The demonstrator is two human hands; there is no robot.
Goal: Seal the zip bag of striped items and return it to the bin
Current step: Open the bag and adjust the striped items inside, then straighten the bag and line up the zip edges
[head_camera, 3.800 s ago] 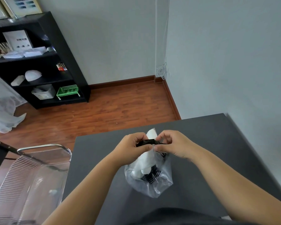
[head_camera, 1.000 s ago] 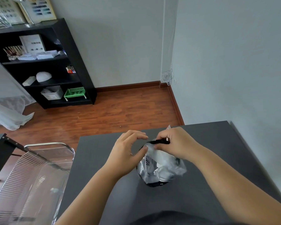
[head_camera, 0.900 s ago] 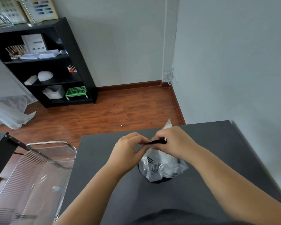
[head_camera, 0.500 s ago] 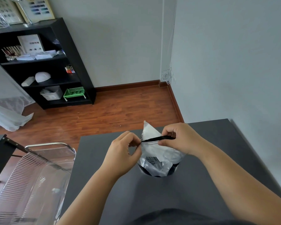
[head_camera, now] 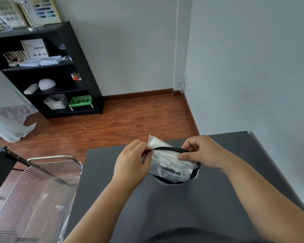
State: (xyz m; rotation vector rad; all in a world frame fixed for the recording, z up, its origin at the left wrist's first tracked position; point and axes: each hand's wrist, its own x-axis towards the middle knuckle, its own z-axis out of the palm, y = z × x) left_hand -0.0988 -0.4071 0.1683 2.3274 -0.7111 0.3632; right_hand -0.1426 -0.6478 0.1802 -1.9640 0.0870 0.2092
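A clear zip bag (head_camera: 170,170) with black-and-white striped items inside sits on the dark grey table (head_camera: 191,204), near its far edge. Its black zip strip (head_camera: 170,149) runs across the top between my hands. My left hand (head_camera: 132,163) pinches the strip's left end. My right hand (head_camera: 200,153) pinches the right end, thumb pointing left along the bag's front. A white corner of the bag sticks up behind the strip. The clear ribbed bin (head_camera: 33,195) stands left of the table.
A black bracket (head_camera: 0,165) juts beside the bin. Grey wall runs close along the table's right side. Wooden floor lies beyond the table, with a black shelf unit (head_camera: 47,72) holding a green basket (head_camera: 80,102) and white items at the far left.
My hands have moved apart along the zip strip, stretching it out wider. The bag has shifted slightly and sits lower between my hands than a second ago.
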